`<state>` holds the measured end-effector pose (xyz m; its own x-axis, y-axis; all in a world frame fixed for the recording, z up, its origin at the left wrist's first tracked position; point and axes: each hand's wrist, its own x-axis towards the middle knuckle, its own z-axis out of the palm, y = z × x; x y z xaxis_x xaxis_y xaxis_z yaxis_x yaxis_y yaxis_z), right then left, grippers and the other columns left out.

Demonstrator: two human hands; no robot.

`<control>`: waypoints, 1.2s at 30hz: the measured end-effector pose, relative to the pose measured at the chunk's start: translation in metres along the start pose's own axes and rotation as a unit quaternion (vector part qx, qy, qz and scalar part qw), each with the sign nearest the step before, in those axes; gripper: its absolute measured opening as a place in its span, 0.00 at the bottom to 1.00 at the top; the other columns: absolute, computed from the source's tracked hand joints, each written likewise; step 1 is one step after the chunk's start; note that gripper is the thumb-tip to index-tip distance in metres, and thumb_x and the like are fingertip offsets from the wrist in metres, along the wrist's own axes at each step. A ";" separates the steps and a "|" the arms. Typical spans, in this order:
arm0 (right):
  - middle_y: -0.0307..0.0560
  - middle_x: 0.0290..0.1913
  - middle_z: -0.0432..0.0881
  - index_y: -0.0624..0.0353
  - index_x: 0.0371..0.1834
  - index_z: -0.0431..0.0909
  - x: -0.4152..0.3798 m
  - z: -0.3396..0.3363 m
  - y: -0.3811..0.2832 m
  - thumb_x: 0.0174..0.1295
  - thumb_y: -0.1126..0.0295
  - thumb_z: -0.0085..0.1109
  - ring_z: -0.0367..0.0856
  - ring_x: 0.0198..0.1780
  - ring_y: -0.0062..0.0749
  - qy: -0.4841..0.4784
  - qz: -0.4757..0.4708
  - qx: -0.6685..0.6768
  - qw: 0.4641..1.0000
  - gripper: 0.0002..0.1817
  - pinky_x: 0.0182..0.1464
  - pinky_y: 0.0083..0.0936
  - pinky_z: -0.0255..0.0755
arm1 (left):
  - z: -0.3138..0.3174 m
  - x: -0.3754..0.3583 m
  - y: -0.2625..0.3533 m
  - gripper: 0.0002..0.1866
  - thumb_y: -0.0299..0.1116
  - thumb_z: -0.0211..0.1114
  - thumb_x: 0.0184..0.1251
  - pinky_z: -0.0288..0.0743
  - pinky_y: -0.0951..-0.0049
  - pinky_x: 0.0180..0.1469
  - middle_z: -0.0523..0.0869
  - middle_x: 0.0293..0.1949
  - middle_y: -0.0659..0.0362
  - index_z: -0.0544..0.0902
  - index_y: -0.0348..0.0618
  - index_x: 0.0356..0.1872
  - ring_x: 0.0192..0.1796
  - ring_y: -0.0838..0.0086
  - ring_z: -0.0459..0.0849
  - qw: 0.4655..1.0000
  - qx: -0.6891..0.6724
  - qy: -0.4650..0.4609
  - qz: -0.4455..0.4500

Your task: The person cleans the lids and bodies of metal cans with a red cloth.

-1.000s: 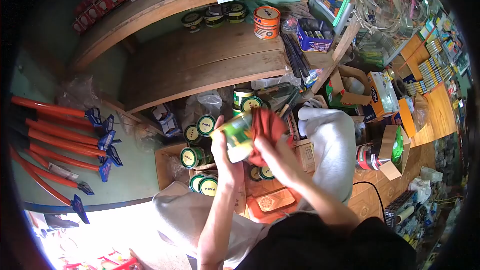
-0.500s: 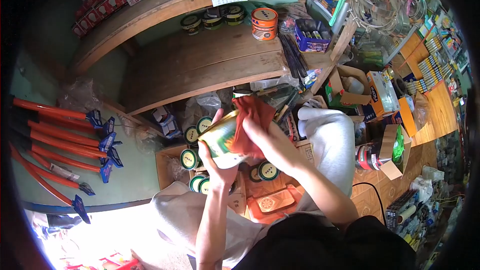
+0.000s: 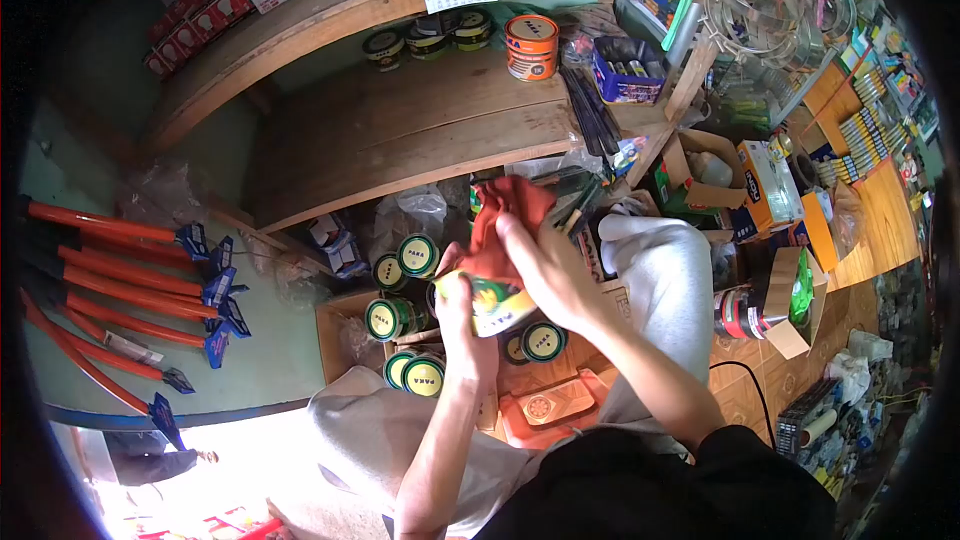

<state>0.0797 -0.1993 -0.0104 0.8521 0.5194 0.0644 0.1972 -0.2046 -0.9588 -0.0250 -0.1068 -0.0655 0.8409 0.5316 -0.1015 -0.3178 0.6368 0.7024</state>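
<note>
In front of my knees, my left hand is closed around a green and yellow tin can, thumb on its near side. My right hand grips a crumpled dark red cloth and presses it over the top and far side of the can. The cloth hides much of the can, and the can looks tilted. Close by on the left stand green cans with pale lids, such as one behind my left hand and another beside it. One more lidded can sits below my right hand.
A wooden shelf runs ahead, bearing an orange can and a blue box. Orange-handled tools lie on the left. Below is an orange plastic stool. Open cardboard boxes stand on the right.
The can has turned and dropped slightly, with its printed label now facing nearer me. The cloth has shifted over its top, and my right hand has moved a little to the right.
</note>
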 end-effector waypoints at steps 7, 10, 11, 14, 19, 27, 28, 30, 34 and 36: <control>0.55 0.36 0.85 0.67 0.46 0.80 -0.018 0.027 0.021 0.80 0.50 0.44 0.85 0.44 0.39 -0.004 0.064 0.167 0.984 0.26 0.48 0.37 0.74 | -0.004 0.017 0.019 0.41 0.67 0.51 0.73 0.68 0.59 0.72 0.78 0.67 0.52 0.72 0.42 0.71 0.66 0.62 0.79 0.999 0.000 0.042 -0.034; 0.42 0.34 0.84 0.62 0.54 0.80 0.008 0.010 0.018 0.82 0.49 0.36 0.81 0.41 0.24 -0.034 0.190 0.291 0.937 0.28 0.44 0.25 0.73 | 0.002 0.008 0.012 0.43 0.67 0.49 0.74 0.71 0.59 0.69 0.79 0.66 0.52 0.64 0.42 0.77 0.66 0.63 0.78 0.998 0.022 -0.065 0.013; 0.40 0.31 0.82 0.61 0.54 0.79 0.006 0.009 0.005 0.82 0.50 0.34 0.79 0.38 0.21 -0.011 0.220 0.317 0.922 0.27 0.41 0.23 0.72 | 0.001 0.009 0.013 0.43 0.66 0.49 0.74 0.71 0.59 0.69 0.79 0.65 0.52 0.65 0.42 0.77 0.65 0.63 0.78 0.999 0.003 -0.051 0.003; 0.38 0.35 0.79 0.62 0.55 0.78 -0.024 0.007 0.013 0.81 0.52 0.41 0.74 0.36 0.16 -0.068 0.203 0.206 0.955 0.24 0.38 0.19 0.68 | -0.005 0.014 0.014 0.38 0.66 0.51 0.74 0.70 0.59 0.69 0.81 0.63 0.55 0.72 0.45 0.71 0.64 0.64 0.79 0.997 -0.078 0.000 -0.022; 0.44 0.51 0.82 0.67 0.63 0.74 -0.048 -0.011 -0.006 0.81 0.57 0.47 0.76 0.50 0.21 -0.015 0.173 0.155 0.973 0.23 0.53 0.24 0.71 | -0.017 0.012 0.002 0.36 0.67 0.49 0.76 0.65 0.57 0.74 0.81 0.65 0.56 0.76 0.48 0.66 0.67 0.63 0.78 0.995 -0.059 -0.051 -0.065; 0.52 0.73 0.70 0.71 0.75 0.59 -0.053 0.004 0.025 0.79 0.66 0.50 0.69 0.72 0.36 -0.031 -0.073 0.038 0.996 0.28 0.75 0.34 0.59 | -0.019 0.019 -0.017 0.38 0.59 0.59 0.76 0.68 0.58 0.73 0.77 0.67 0.53 0.64 0.44 0.76 0.70 0.62 0.75 0.992 -0.042 0.007 -0.116; 0.55 0.70 0.73 0.70 0.73 0.64 -0.054 0.016 0.033 0.78 0.65 0.49 0.71 0.72 0.44 0.031 -0.101 0.036 0.994 0.26 0.77 0.38 0.58 | -0.021 0.017 -0.017 0.39 0.63 0.56 0.75 0.67 0.57 0.74 0.77 0.68 0.53 0.66 0.45 0.75 0.70 0.62 0.76 0.991 -0.041 -0.010 -0.127; 0.51 0.67 0.77 0.65 0.70 0.69 -0.039 0.006 0.024 0.79 0.60 0.44 0.74 0.69 0.40 0.030 0.054 0.219 0.974 0.24 0.75 0.37 0.61 | -0.006 0.014 -0.009 0.43 0.67 0.52 0.73 0.64 0.56 0.76 0.76 0.70 0.52 0.65 0.44 0.76 0.71 0.60 0.74 0.997 0.012 -0.042 -0.066; 0.43 0.64 0.81 0.56 0.67 0.75 -0.019 -0.009 0.024 0.82 0.53 0.35 0.79 0.63 0.31 -0.004 0.226 0.439 0.870 0.25 0.67 0.31 0.70 | 0.000 0.004 0.000 0.52 0.69 0.60 0.68 0.65 0.56 0.76 0.70 0.74 0.50 0.55 0.44 0.81 0.73 0.61 0.72 0.981 0.108 -0.159 -0.006; 0.43 0.59 0.83 0.58 0.66 0.74 -0.027 -0.001 -0.008 0.82 0.54 0.37 0.81 0.55 0.31 0.013 0.225 0.282 0.933 0.24 0.61 0.33 0.72 | -0.003 0.005 -0.001 0.48 0.69 0.56 0.70 0.68 0.58 0.73 0.74 0.70 0.50 0.60 0.43 0.79 0.69 0.61 0.76 0.995 0.072 -0.066 -0.005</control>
<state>0.0560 -0.2124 -0.0039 0.8000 0.4651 -0.3791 -0.4625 0.0754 -0.8834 -0.0213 -0.1029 -0.0683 0.8966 0.4423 -0.0223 -0.2517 0.5504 0.7961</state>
